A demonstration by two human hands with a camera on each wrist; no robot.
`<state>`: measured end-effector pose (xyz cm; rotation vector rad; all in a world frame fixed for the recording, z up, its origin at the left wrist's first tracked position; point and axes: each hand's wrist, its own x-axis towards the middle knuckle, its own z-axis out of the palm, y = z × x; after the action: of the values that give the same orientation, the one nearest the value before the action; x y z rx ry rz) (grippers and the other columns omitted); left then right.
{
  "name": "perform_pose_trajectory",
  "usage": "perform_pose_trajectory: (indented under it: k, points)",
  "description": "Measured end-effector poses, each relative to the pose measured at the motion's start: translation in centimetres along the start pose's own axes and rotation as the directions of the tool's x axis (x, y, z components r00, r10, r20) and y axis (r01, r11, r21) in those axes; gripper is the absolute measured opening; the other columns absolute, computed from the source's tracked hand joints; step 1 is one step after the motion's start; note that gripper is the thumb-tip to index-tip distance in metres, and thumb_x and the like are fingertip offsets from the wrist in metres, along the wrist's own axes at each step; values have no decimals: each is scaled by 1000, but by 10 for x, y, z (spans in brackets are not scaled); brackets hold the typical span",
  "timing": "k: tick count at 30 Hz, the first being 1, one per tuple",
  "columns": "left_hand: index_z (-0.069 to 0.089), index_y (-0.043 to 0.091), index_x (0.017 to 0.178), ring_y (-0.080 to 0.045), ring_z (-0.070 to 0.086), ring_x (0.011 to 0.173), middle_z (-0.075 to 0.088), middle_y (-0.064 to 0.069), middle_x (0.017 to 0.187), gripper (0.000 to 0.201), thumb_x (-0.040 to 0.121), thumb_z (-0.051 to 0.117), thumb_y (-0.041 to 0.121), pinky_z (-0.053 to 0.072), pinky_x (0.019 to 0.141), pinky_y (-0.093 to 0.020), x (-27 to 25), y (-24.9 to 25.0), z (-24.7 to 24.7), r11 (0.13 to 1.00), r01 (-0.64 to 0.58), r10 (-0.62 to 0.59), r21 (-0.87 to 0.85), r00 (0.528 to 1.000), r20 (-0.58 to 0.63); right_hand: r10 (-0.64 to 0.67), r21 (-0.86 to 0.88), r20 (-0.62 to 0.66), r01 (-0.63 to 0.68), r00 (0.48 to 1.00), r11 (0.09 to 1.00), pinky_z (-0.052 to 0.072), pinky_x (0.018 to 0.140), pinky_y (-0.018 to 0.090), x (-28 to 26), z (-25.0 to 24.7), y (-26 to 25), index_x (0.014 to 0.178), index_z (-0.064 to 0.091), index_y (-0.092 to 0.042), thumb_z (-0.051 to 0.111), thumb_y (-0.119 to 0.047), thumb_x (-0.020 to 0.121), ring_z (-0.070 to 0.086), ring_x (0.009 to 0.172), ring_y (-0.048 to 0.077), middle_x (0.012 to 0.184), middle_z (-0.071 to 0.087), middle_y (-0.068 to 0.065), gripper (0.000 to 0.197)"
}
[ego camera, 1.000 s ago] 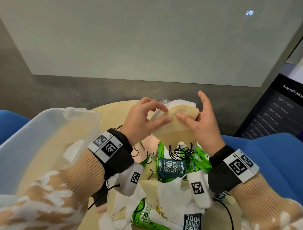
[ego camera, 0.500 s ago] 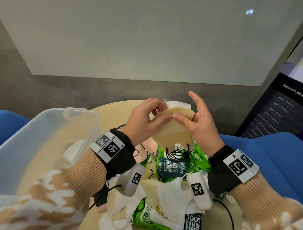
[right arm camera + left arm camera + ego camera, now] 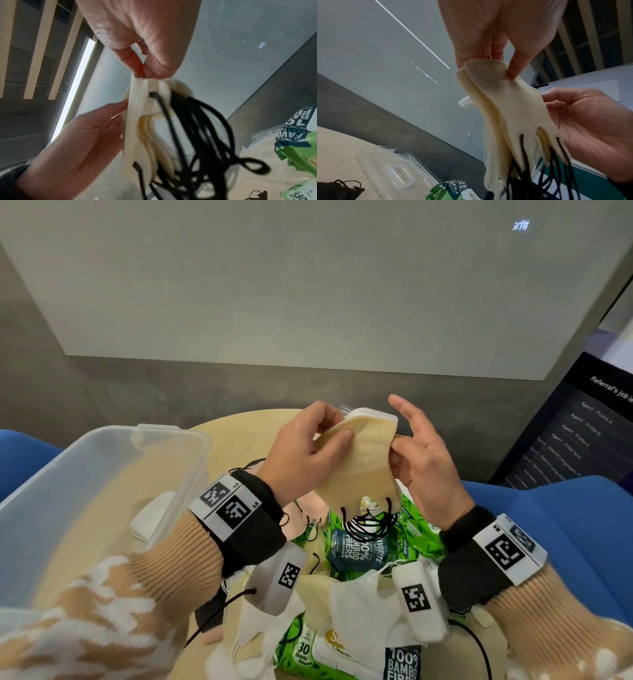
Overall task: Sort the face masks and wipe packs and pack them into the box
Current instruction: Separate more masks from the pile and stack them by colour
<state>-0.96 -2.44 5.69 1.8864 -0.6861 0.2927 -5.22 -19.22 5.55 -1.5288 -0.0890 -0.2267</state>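
A grey wall with a large pale panel stood behind a round, light wooden table (image 3: 226,440), with blue seating to either side and a dark screen (image 3: 575,436) of white text at the right. In the head view a clear plastic box (image 3: 102,474) sat at the table's left edge, a white item lying on its floor. Both hands were raised over the middle of the table with a stack of cream face masks (image 3: 359,460) between them. The left hand (image 3: 301,453) pinched the stack's upper left part, thumb on the front and fingers curled behind. The right hand (image 3: 428,460) pinched the stack's right edge with thumb and bent fingers, its other fingers spread upward. The black ear loops (image 3: 370,522) dangled from the stack's lower end over green wipe packs (image 3: 359,546) heaped at the table's near edge, among loose white masks (image 3: 359,607) and a pink one.

The left wrist view showed the left hand (image 3: 496,33) from below, its thumb pressed onto the stack of cream face masks (image 3: 508,115), and the right hand (image 3: 590,121) against the stack's side. A black mask (image 3: 339,188) lay on the table at the lower left, and the clear box (image 3: 399,173) beside it.

The right wrist view showed the right hand (image 3: 145,40) clamping the stack's top edge between thumb and finger, the left hand (image 3: 77,148) flat against its side, and the ear loops (image 3: 197,135) hanging blurred in front, a green wipe pack (image 3: 300,142) at right.
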Motion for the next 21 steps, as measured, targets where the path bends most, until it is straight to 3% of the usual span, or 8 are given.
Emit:
perform_pose_trajectory:
  k: [3, 6, 10, 13, 18, 21]
  points:
    - [57, 17, 104, 6, 48, 88, 56, 9, 100, 20, 85, 52, 21, 36, 73, -5, 1, 1, 0, 992, -105, 105, 64, 994, 3, -15, -32, 20, 15, 1000, 999, 42, 61, 26, 0, 3, -2, 132, 39, -36, 44, -7, 93, 46, 54, 5, 54, 50, -8, 48]
    - [59, 15, 109, 8, 46, 90, 56, 8, 105, 24, 86, 51, 17, 32, 76, -3, 2, 2, -2, 980, -165, 161, 113, 986, 38, -35, -57, 41, 38, 999, 998, 43, 64, 29, 1, 4, -1, 123, 41, -44, 46, -20, 79, 45, 58, 8, 64, 46, 5, 50]
    - [56, 21, 102, 1, 47, 86, 55, 16, 96, 18, 86, 54, 31, 33, 73, -6, 3, 3, -6, 982, -154, 144, 109, 985, 98, -52, -83, 91, 60, 994, 995, 44, 64, 28, 1, 4, 0, 124, 40, -48, 46, -23, 81, 48, 65, 15, 77, 52, 17, 50]
    - [55, 18, 96, -4, 48, 78, 55, 13, 88, 19, 84, 57, 34, 36, 66, -9, 4, 7, -7, 992, -121, 113, 46, 982, 150, -59, -103, 123, 72, 991, 992, 43, 61, 27, 1, 4, 0, 124, 42, -49, 44, -19, 82, 46, 67, 21, 79, 53, 19, 51]
    - [55, 18, 86, -5, 47, 69, 54, 11, 76, 16, 83, 62, 32, 35, 62, -8, 4, 6, -6, 993, -117, 115, 12, 988, 106, -64, -146, 118, 81, 991, 986, 40, 56, 22, 0, 1, 1, 128, 40, -45, 41, -3, 97, 43, 58, 11, 72, 48, 16, 52]
    - [57, 17, 83, -3, 44, 70, 51, 11, 76, 19, 84, 59, 36, 34, 64, -9, 4, 3, -5, 991, -128, 124, 39, 987, 106, -50, -169, 112, 68, 992, 983, 39, 56, 23, 0, 1, 1, 130, 39, -44, 39, -4, 98, 42, 57, 11, 71, 46, 16, 51]
